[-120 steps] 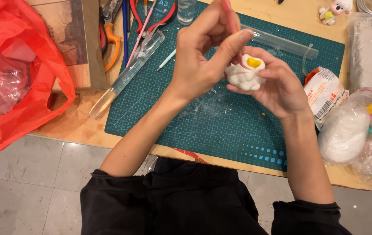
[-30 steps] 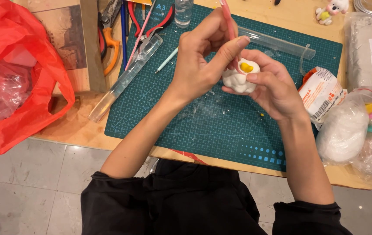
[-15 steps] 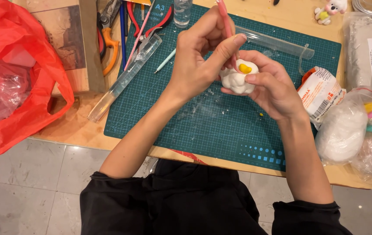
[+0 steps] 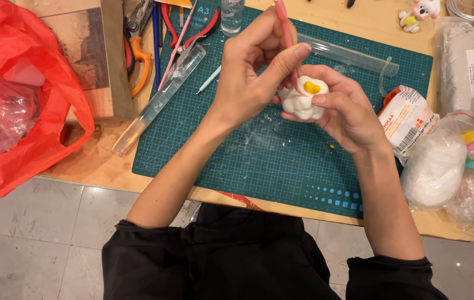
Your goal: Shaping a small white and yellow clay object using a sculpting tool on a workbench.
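My right hand (image 4: 343, 111) cups a small white clay figure (image 4: 300, 103) with a yellow patch on top, held over the green cutting mat (image 4: 281, 161). My left hand (image 4: 251, 75) pinches a thin pink modelling tool (image 4: 284, 30) like a pen. Its lower tip rests against the figure beside the yellow patch. Both forearms reach in from the bottom of the head view, in black sleeves pushed up.
A red plastic bag (image 4: 20, 94) lies at the left. Pliers (image 4: 137, 50), clear tubes (image 4: 159, 100) and a small bottle (image 4: 231, 14) sit at the mat's far left. A clear roller (image 4: 353, 55), clay packets (image 4: 406, 119), a bagged white lump (image 4: 437, 166) and a tiny figurine (image 4: 417, 14) are at right.
The hands and the clay figure have drifted slightly up and left over the mat. The figure has turned a little in my right hand. The pink tool stays at the yellow patch.
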